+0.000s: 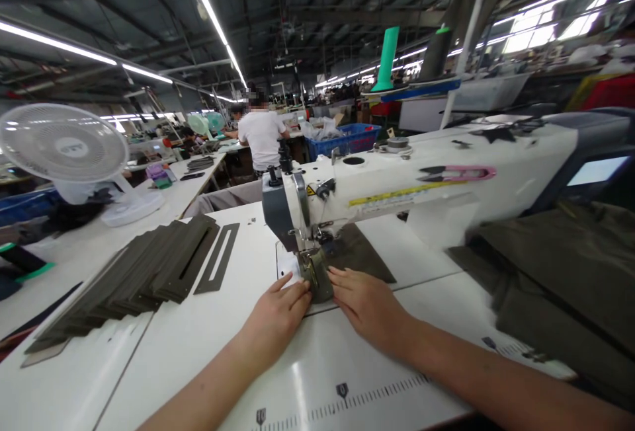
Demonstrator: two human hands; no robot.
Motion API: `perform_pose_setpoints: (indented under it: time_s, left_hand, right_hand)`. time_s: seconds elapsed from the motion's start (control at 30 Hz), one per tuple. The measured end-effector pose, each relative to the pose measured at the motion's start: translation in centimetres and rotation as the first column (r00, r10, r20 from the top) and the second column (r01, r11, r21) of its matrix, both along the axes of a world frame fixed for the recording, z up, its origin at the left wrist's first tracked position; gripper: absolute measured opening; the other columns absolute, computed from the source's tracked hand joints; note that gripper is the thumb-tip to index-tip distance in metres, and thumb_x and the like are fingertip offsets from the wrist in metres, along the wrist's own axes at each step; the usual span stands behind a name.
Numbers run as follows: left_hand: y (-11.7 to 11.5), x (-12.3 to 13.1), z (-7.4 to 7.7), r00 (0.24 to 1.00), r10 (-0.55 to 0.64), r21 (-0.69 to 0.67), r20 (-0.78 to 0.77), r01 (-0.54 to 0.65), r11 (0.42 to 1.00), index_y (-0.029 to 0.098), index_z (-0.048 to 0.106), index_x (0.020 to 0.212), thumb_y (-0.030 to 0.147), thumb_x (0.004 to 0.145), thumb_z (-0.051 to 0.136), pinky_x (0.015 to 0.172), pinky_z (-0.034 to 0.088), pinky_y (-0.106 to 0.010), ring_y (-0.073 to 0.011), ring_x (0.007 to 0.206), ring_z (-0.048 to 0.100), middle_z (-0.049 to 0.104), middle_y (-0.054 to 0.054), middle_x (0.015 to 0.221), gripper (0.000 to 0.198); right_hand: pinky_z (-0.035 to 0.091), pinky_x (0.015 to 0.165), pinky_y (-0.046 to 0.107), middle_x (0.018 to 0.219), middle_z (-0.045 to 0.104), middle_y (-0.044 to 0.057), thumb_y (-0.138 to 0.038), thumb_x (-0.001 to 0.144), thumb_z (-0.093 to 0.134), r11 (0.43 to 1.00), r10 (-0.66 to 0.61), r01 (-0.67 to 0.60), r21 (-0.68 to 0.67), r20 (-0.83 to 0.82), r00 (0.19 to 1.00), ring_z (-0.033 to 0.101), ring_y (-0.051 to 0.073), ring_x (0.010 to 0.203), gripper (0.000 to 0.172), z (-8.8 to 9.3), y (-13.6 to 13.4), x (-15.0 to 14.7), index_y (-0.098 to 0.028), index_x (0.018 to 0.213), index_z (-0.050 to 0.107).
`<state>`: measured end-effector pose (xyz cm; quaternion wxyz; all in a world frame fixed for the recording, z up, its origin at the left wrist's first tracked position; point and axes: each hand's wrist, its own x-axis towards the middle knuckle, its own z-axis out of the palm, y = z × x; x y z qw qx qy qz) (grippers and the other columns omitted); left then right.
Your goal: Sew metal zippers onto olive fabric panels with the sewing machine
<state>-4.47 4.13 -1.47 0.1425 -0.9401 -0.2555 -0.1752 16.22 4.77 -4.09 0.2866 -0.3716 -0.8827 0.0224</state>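
A white sewing machine (397, 186) stands across the table, its needle area over a dark olive fabric piece (354, 252). My left hand (285, 305) lies on the left edge of that fabric, fingers stretched toward the presser foot (311, 262). On the right edge rests my right hand (364, 302), its fingers extended and lying flat on the cloth. Neither hand wraps around anything. The needle tip itself is too small to make out. Pink-handled thread snips (459, 173) lie on top of the machine arm.
Left of the machine lie a fanned stack of olive panels (133, 272) and a slotted piece (218, 259). Dark fabric (560, 285) is heaped at right. A white fan (69, 147) stands at far left. Behind are a blue crate (347, 143) and a person in white (262, 137).
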Motion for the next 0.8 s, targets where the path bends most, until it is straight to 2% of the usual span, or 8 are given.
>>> perform_pose_setpoints:
  time_s: [0.13, 0.47, 0.63, 0.8]
  left_hand:
    - [0.3, 0.2, 0.1, 1.0, 0.001, 0.021, -0.026, 0.0, 1.0, 0.007, 0.058, 0.096, 0.007, 0.089, 0.027, 0.095, 0.043, -0.044, -0.0189, 0.092, 0.062, 0.064, -0.014, 0.097, 0.031]
    - [2.2, 0.2, 0.1, 0.997, 0.014, 0.01, -0.079, -0.013, 1.0, 0.007, 0.056, 0.099, 0.006, 0.085, 0.03, 0.096, 0.041, -0.043, -0.0186, 0.088, 0.061, 0.062, -0.012, 0.09, 0.029]
    - [3.3, 0.2, -0.2, 0.998, 0.058, -0.003, -0.004, -0.058, 0.998, 0.008, 0.057, 0.094, 0.007, 0.084, 0.037, 0.09, 0.045, -0.04, -0.0199, 0.083, 0.059, 0.059, -0.01, 0.084, 0.022]
    - [3.6, 0.1, -0.7, 0.99, 0.137, -0.095, 0.033, -0.134, 0.986, 0.01, 0.057, 0.093, 0.009, 0.082, 0.041, 0.083, 0.048, -0.037, -0.0215, 0.083, 0.056, 0.057, -0.01, 0.087, 0.019]
  right_hand:
    - [0.042, 0.094, 0.038, 0.109, 0.063, 0.009, -0.009, 0.083, 0.044, 1.0, 0.009, -0.009, 0.019, -0.01, 1.0, 0.055, 0.022, 0.106, 0.026, 0.0, 0.4, 0.0, -0.013, 0.098, 0.065]
    - [0.045, 0.09, 0.038, 0.109, 0.063, 0.01, -0.007, 0.082, 0.045, 0.999, 0.035, -0.035, 0.001, -0.036, 0.999, 0.057, 0.022, 0.103, 0.027, 0.3, 2.3, -0.2, -0.013, 0.099, 0.064]
    - [0.047, 0.085, 0.034, 0.101, 0.065, 0.01, -0.007, 0.081, 0.044, 0.999, 0.035, -0.035, -0.016, -0.023, 0.999, 0.058, 0.021, 0.097, 0.023, 0.9, 3.4, -0.4, -0.014, 0.089, 0.064]
    - [0.047, 0.082, 0.033, 0.101, 0.065, 0.01, -0.009, 0.083, 0.039, 1.0, 0.014, -0.014, -0.028, -0.015, 1.0, 0.059, 0.021, 0.092, 0.024, 0.5, 3.8, -0.5, -0.014, 0.085, 0.063]
